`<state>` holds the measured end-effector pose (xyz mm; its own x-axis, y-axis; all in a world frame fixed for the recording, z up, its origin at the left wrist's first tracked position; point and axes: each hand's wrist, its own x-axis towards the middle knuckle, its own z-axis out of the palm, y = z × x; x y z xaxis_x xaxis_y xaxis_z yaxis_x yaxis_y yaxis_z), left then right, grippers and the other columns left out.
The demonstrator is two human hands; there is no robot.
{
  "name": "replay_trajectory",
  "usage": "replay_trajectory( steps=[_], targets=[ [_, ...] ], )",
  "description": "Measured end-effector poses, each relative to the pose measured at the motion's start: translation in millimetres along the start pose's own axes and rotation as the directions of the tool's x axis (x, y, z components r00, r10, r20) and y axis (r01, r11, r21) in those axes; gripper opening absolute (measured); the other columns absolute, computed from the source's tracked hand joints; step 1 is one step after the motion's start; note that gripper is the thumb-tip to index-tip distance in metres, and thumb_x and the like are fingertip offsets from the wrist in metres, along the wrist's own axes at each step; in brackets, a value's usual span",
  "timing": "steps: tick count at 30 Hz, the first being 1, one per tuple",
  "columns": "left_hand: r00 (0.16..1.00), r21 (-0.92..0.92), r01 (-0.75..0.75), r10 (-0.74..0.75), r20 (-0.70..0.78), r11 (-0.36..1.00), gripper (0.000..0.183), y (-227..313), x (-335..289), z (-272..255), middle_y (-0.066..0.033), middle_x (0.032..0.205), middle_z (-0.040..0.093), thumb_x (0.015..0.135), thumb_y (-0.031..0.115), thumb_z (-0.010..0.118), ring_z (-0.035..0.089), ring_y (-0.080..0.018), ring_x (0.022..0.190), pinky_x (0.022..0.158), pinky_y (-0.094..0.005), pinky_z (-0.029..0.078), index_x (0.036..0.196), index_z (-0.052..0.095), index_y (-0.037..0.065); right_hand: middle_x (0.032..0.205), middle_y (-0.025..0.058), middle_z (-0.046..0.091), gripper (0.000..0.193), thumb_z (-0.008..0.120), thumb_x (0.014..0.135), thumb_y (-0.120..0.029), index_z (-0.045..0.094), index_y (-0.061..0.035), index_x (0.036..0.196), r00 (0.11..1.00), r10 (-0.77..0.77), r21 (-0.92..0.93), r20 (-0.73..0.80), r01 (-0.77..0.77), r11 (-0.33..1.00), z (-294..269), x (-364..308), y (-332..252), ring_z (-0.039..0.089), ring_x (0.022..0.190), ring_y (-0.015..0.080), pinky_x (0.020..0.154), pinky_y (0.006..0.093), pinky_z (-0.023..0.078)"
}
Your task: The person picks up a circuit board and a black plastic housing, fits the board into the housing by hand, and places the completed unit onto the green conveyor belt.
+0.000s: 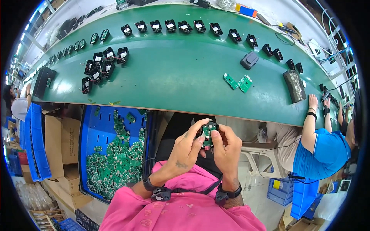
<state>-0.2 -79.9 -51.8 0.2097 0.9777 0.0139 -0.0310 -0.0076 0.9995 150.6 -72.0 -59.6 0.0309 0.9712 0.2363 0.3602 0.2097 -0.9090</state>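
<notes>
Both my hands hold a green circuit board (208,131) set in a small black plastic housing, just in front of the bench edge. My left hand (185,149) is closed round its left side, with the thumb by the board's lower part. My right hand (227,148) grips the right side, its thumb pressing on the board's face. Much of the housing is hidden behind my fingers. On the green bench (165,82) beyond lie two loose circuit boards (245,83) and a dark plastic block (249,60).
A blue bin (90,127) heaped with circuit boards stands left of my lap. Black housings with wires (107,69) cluster on the bench; more line its far side. A metal block (295,85) lies at right. A person in blue (322,154) works there beside a stool (252,158).
</notes>
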Motion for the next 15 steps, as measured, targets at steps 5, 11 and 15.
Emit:
replay_trajectory(
  steps=[5, 11, 15],
  targets=[
    [0.994, 0.173, -0.015, 0.034, -0.103, 0.985, 0.040, -1, 6, 6, -0.0147, 0.086, 0.063, 0.104, 0.011, 0.044, 0.061, -0.0174, 0.060, 0.058, -0.0314, 0.051, 0.143, 0.043, 0.003, 0.083, 0.0206, 0.068, 0.040, 0.048, 0.104, -0.022, 0.053, 0.0038, 0.134, 0.990, 0.090, -0.114, 0.108, -0.078, 0.990, 4, -2, -8, 0.070, 0.068, 0.0305, 0.061, 0.0381, 0.052],
    [0.971, 0.268, -0.161, 0.201, -0.128, 0.950, 0.040, -9, 2, 8, -0.0148, 0.087, 0.065, 0.104, 0.013, 0.046, 0.064, -0.0162, 0.062, 0.057, -0.0296, 0.051, 0.142, 0.044, 0.002, 0.080, 0.0195, 0.067, 0.043, 0.047, 0.104, -0.019, 0.049, 0.0045, 0.140, 0.994, -0.104, -0.169, -0.024, 0.099, 0.981, 12, -3, -13, 0.069, 0.066, 0.0325, 0.058, 0.0394, 0.052],
    [0.998, -0.045, 0.016, -0.019, -0.062, 0.999, 0.038, -6, 11, 3, -0.0102, 0.089, 0.067, 0.104, 0.013, 0.048, 0.065, -0.0112, 0.066, 0.058, -0.0254, 0.053, 0.140, 0.046, 0.001, 0.081, 0.0174, 0.068, 0.040, 0.047, 0.104, -0.019, 0.051, 0.0018, 0.138, 0.998, -0.059, -0.145, -0.019, 0.056, 0.988, 11, 0, -6, 0.068, 0.065, 0.0295, 0.059, 0.0385, 0.053]
  ],
)
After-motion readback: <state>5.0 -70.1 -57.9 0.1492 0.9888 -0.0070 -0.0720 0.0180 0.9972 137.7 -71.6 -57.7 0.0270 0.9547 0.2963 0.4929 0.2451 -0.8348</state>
